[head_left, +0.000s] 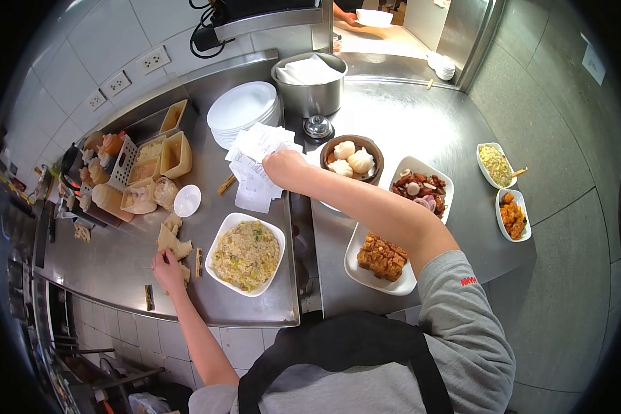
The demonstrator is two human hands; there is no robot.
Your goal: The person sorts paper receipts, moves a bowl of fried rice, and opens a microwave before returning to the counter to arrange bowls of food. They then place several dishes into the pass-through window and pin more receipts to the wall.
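My right hand point(283, 168) is closed over a loose pile of white paper slips point(254, 181), its fingertips mostly hidden behind the hand. Down on the left counter my left hand point(167, 270) has its fingers drawn together on a crumpled beige cloth point(176, 243). Between the hands, closer to me, stands a square white bowl of fried rice point(247, 255). Small clips point(199, 262) lie beside the cloth. Under my right forearm are a bamboo steamer with white buns point(352, 157), a dish of glazed meat point(417, 190) and a dish of browned crispy pieces point(381, 257).
Stacked white plates point(243, 110), a steel pot point(309, 86) and a call bell point(318, 128) stand at the back. Sauce bottles and tubs point(138, 176) crowd the left. Two small filled dishes point(495, 165) sit right. Another person's hand holds a white bowl point(374, 18) beyond the pass.
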